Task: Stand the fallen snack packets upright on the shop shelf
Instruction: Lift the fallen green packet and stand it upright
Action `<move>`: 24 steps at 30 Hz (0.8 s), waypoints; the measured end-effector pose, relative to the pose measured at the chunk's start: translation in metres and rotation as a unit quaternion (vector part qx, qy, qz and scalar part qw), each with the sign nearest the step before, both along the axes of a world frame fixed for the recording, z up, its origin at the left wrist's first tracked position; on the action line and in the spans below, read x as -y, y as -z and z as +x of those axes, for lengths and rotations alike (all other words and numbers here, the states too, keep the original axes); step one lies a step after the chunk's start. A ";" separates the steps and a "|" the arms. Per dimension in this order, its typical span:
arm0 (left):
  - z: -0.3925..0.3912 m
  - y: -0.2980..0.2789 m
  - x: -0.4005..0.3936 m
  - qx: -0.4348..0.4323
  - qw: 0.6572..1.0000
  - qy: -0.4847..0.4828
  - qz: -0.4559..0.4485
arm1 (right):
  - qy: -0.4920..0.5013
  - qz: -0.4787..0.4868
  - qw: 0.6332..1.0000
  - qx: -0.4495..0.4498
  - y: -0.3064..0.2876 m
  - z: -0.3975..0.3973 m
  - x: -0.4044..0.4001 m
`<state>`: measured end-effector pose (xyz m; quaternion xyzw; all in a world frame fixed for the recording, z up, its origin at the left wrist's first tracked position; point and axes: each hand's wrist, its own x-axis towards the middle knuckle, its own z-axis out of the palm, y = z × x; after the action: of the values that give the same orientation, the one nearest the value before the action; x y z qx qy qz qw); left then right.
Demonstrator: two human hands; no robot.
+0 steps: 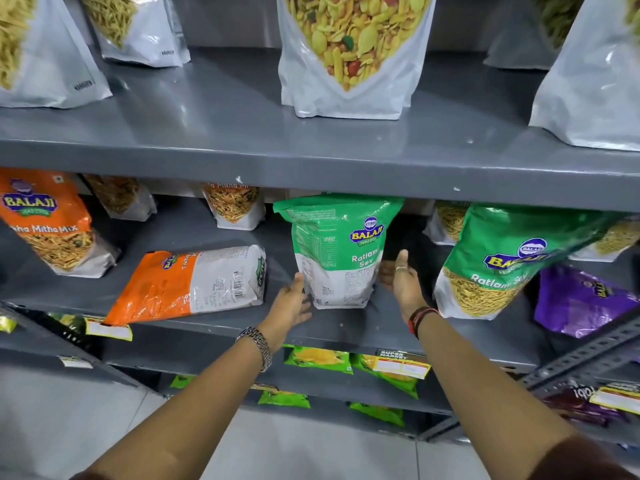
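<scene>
A green and white Ratlami Sev packet [337, 251] stands upright on the middle grey shelf [221, 327], its back panel towards me. My left hand [291, 304] is at its lower left corner, fingers spread and touching the packet's edge. My right hand [403, 278] is open beside its right side, palm facing the packet with a small gap. An orange and white packet [188, 284] lies flat on its side on the same shelf, left of my hands. Neither hand grips anything.
A second green Ratlami Sev packet [498, 261] leans at the right, with a purple packet [578, 299] beyond it. An orange mix packet [48, 220] stands at the left. The upper shelf [242, 133] holds tall white pouches. Lower shelves hold green packets and price tags.
</scene>
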<state>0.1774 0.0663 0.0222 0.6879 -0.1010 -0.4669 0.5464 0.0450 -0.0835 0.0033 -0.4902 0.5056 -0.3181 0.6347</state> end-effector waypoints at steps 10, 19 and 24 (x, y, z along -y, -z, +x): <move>0.010 0.012 0.050 0.034 0.999 0.012 -0.021 | -0.075 -0.002 0.997 -0.011 0.013 -0.014 -0.059; -0.001 0.019 0.052 0.075 0.993 -0.078 -0.050 | -0.052 -0.039 0.996 -0.063 -0.006 -0.033 -0.033; -0.056 0.031 -0.001 0.124 0.981 -0.130 -0.076 | -0.003 0.000 1.000 0.012 -0.030 -0.018 0.003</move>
<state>0.1215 0.0672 -0.0086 0.7042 -0.1126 -0.2943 0.6363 0.0265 -0.0863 0.0333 -0.4881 0.4966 -0.3221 0.6414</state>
